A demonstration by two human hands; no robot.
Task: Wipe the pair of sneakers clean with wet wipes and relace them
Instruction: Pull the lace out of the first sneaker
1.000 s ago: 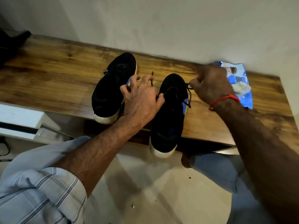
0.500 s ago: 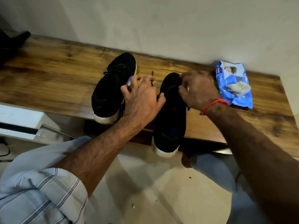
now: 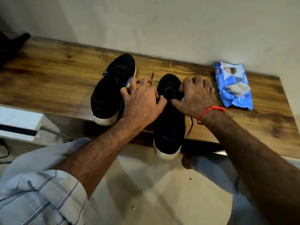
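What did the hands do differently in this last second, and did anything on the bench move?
The right hand came back from beside the wipes packet to sit over the right sneaker, so the packet now shows whole. A lace now trails off that sneaker's right side. The left hand still pinches the other lace end. The left sneaker and bench stayed put.

A long wooden bench (image 3: 48,82) stands against a pale grey wall (image 3: 162,21). At its far left end lies a dark object (image 3: 11,44), too dim to identify. Below is a light tiled floor (image 3: 146,192) with small crumbs.
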